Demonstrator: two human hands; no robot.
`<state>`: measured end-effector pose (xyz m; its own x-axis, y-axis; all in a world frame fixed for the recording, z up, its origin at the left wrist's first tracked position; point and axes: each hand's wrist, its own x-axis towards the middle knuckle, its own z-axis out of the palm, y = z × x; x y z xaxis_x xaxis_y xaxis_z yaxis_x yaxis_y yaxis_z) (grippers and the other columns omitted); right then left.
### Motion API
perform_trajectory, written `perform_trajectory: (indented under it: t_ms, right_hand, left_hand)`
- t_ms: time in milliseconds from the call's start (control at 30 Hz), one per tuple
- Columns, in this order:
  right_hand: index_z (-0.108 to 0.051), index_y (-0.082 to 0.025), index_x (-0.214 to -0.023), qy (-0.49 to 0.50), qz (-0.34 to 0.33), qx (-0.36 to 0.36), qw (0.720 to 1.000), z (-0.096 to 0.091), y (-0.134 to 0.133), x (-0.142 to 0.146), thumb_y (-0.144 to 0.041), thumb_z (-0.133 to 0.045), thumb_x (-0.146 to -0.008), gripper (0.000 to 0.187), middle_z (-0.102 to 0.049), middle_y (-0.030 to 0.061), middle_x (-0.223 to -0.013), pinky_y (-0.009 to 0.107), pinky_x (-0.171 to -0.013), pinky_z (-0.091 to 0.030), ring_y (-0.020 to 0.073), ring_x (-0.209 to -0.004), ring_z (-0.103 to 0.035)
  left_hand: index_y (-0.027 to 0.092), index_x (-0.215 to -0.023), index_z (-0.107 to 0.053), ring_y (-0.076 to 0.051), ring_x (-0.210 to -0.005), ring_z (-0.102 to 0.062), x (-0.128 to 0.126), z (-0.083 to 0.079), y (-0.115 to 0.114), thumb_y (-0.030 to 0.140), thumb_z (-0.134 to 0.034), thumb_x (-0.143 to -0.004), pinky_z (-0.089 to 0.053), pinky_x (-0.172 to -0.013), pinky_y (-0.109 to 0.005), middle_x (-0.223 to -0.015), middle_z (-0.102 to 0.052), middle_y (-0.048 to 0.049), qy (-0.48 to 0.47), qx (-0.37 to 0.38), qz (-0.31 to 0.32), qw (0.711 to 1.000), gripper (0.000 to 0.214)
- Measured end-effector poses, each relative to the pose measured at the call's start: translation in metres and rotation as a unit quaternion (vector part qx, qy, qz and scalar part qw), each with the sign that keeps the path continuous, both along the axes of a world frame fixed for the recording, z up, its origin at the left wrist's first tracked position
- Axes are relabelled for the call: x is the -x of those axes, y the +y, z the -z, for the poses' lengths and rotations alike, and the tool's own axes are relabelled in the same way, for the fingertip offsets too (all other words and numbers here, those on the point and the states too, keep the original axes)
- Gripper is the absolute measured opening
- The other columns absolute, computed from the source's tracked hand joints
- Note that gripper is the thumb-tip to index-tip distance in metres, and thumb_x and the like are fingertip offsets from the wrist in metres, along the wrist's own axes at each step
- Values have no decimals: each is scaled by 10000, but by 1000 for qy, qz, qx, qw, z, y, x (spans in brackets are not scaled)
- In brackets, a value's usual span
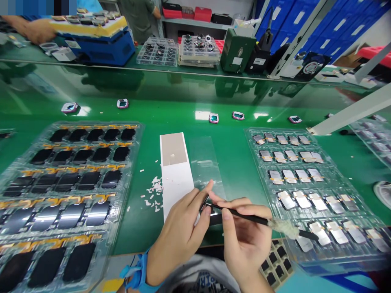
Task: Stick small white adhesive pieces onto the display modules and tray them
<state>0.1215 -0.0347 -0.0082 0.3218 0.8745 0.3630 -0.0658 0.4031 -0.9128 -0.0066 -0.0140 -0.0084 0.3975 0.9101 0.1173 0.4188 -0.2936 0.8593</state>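
Holding black swab stick [241,215] w/ cotton wad [284,228] in R hand [244,240], gripped betw thumb & fingers; stick tip at dark flat piece [210,217], partly hidden, held by L hand [177,232], fingers curled round it. White sheet w/ tan patch [174,171] & clear film strip [204,162] just past hands on green table [195,110]. White scraps [154,191] beside sheet. Tray of black panels [139,138] to L, tray of silver-backed panels [253,132] to R.
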Motion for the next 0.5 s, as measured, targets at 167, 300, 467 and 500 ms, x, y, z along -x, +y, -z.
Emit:
perform_trajectory:
  t_ms: [167,300,467,500]
  right_hand:
    - [-492,-236,-1022,9,-10,-20,1000,3,1,0,6,-523,-927,262,-661,20,-920,364,-846,-636,181,-970,-724]
    - [-497,-233,-1018,7,-10,-23,1000,3,1,0,17,-525,-920,270,-653,17,-912,330,-829,-632,167,-949,-720]
    - [-501,-229,-1019,1,-8,-30,1000,3,1,0,25,-521,-916,275,-651,17,-913,346,-844,-638,159,-932,-718]
    - [-501,-229,-1023,0,-8,-32,999,3,1,0,28,-519,-916,279,-651,18,-917,361,-855,-641,162,-937,-719]
  left_hand:
    - [196,-1524,-357,-229,-1038,-621,0,1,-1,256,-355,-1037,-509,-907,-369,-1184,-637,-110,-1,6,0,1000,491]
    - [207,-1532,-345,-232,-1064,-615,1,2,-2,260,-349,-1039,-504,-922,-372,-1211,-628,-110,-2,5,2,1000,496]
    - [213,-1534,-341,-231,-1077,-613,1,2,0,252,-334,-1042,-503,-926,-372,-1214,-626,-106,2,2,1,1000,494]
    - [215,-1534,-342,-230,-1080,-611,1,2,0,247,-331,-1042,-502,-927,-371,-1213,-626,-104,4,1,0,1000,493]
